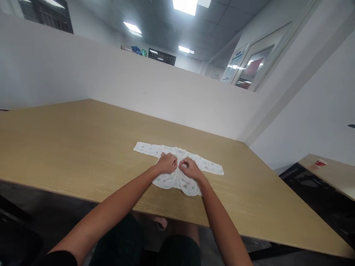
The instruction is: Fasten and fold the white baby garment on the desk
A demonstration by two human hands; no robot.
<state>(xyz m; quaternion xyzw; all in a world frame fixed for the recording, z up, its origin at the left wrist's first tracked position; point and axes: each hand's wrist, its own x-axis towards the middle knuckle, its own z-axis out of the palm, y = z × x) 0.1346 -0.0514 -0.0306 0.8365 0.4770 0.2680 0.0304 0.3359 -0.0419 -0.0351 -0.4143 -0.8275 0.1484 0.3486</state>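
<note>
A small white long-sleeved baby shirt [191, 187] with a scattered print lies on the table, its sleeves spread to both sides and its neckline away from me. The front parts below my hands into two rounded flaps. My left hand [167, 163] pinches the shirt's front edge left of the middle, fingers curled. Just to its right, my right hand [190, 168] is closed in a pinch on the opposite front edge. Between the hands there is a narrow gap. Whatever fastener sits at the fingertips is too small to make out.
The wooden table [83, 147] stretches to both sides, with its near edge close to my legs. A white partition [166, 99] rises along its far side. To the right stands another table [332, 171] bearing a small red and white item [321, 163].
</note>
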